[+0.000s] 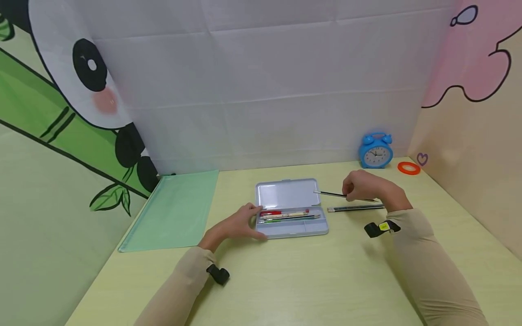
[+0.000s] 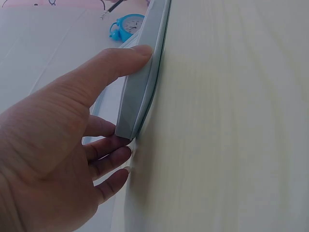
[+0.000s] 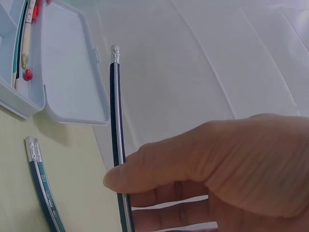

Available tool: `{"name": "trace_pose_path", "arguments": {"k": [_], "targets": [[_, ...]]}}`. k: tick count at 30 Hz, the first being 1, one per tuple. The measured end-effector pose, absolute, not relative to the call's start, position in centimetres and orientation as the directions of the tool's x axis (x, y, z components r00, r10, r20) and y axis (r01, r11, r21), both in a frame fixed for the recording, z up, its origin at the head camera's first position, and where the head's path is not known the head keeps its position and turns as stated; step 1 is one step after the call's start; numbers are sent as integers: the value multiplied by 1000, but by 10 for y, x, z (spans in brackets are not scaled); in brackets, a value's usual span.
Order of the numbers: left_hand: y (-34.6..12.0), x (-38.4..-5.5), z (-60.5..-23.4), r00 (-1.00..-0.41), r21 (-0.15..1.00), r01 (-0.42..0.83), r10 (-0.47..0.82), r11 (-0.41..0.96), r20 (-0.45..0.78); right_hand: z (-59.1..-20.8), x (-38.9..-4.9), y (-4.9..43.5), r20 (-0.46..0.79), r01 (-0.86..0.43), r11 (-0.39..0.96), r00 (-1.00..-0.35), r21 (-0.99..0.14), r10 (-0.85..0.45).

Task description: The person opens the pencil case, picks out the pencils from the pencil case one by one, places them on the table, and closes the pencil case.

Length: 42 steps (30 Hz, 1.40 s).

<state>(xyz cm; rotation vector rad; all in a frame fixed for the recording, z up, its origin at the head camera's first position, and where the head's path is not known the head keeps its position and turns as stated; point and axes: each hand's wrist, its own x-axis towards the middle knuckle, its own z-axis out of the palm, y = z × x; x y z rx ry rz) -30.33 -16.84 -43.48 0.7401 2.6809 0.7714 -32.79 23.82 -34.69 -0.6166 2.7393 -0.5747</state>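
Note:
An open pale pencil case [image 1: 293,235] lies on the table with its lid [image 1: 285,194] tipped back. Inside are a red-capped pen [image 1: 271,213], a green pencil and a few other writing tools. My left hand [image 1: 239,223] grips the case's left end, thumb on the front wall and fingers curled around the end. To the right of the case, my right hand [image 1: 364,185] pinches a dark striped pencil [image 3: 116,106] between thumb and fingers, its eraser end pointing toward the lid. Below that hand, dark pencils [image 1: 355,208] with eraser ends lie side by side on the table.
A green mat or folder [image 1: 175,213] lies left of the case. Near the back wall stand a blue alarm clock [image 1: 376,154] and an orange ring [image 1: 408,168], possibly tape. A printed cloth [image 1: 261,90] hangs behind the table [image 1: 310,280].

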Motion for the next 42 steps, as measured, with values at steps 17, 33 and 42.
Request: {"name": "trace_pose_path", "arguments": {"k": [17,33,42], "targets": [[-168,-303,-434,-830,564,411,550,716,-92,-367,-334,258,-255,-329,873,-865,-359,-431],[-170,-300,-432,-831,561,413,548,717,-89,-376,-337,264,-341,-259,905,-863,-338,-374],[-170,-301,-433,-834,549,411,543,727,-96,-378,-336,264,-354,-266,910,-858,-317,-373]]}}
